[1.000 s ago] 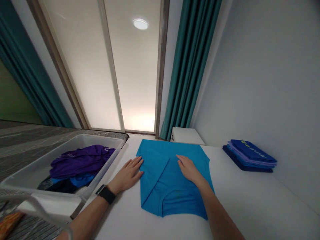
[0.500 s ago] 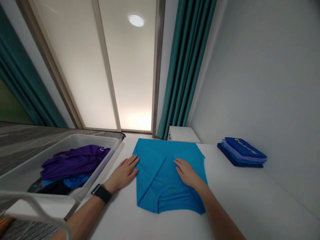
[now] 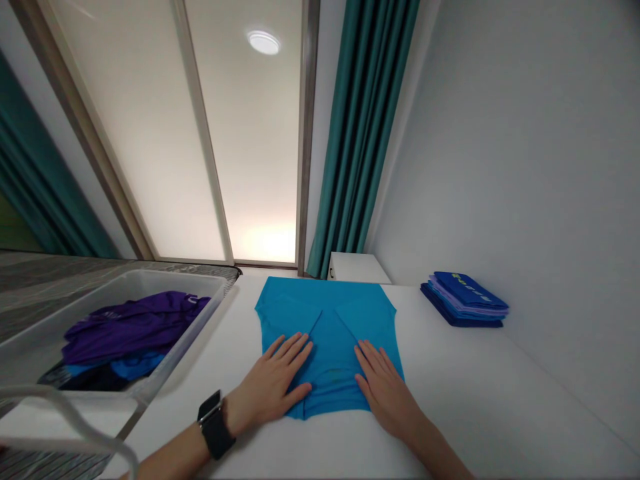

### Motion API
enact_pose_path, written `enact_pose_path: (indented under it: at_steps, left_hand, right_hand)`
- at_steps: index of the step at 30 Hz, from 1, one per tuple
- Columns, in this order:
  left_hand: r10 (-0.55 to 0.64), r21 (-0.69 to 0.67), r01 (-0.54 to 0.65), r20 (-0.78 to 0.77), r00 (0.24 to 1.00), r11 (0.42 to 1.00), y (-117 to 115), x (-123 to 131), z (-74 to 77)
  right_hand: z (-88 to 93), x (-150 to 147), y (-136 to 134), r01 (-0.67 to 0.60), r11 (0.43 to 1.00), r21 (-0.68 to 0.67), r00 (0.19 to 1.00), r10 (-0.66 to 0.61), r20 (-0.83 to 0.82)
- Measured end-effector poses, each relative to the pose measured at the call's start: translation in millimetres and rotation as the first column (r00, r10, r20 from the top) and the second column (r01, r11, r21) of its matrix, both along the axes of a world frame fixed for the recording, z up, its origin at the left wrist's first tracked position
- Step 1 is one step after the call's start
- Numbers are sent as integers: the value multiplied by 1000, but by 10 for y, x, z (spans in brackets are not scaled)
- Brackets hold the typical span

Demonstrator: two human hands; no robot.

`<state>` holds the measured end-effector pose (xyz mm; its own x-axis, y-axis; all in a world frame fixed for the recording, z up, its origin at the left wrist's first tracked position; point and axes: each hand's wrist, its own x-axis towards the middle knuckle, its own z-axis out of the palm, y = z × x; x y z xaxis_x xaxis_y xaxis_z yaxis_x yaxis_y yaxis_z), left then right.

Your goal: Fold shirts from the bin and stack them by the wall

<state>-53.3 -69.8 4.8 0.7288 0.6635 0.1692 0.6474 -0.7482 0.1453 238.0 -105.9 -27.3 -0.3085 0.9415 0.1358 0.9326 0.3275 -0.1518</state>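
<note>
A bright blue T-shirt point(image 3: 327, 297) lies spread on the white table, its sleeves folded inward and its neckline toward me. My left hand point(image 3: 280, 377), with a black watch point(image 3: 216, 425) on the wrist, rests flat on the shirt's near left part, fingers stretched out. On the near right part my right hand point(image 3: 383, 383) lies palm down, also with fingers extended. Both hands press on the cloth without gripping it. The fabric beneath the palms is hidden.
Left of the table stands a translucent plastic bin point(image 3: 200, 310) with purple point(image 3: 135, 330), blue and dark clothes. A stack of folded clothes point(image 3: 465, 300) sits at the right by the wall. Behind the table is a small white cabinet point(image 3: 357, 268). A pale curved bar point(image 3: 75, 417) crosses the lower left.
My left hand has moved right and nearer, from the shirt's left edge onto its near left part. My right hand has come slightly nearer. The shirt's left side looks flatter and differently folded.
</note>
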Motion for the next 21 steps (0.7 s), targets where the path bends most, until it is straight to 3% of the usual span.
enact_pose_path:
  at_steps: [12,21]
  left_hand:
    - [-43,-54,42,-20,999,998,-46,-138,-89]
    - [-37,-90,31,-63,997,995,-68,-132,-27]
  right_hand:
    - [-20,-172,-271,112,987,-112,993,-116,-31]
    - [170,-51,-106,9,991,-133,999,-14,-31]
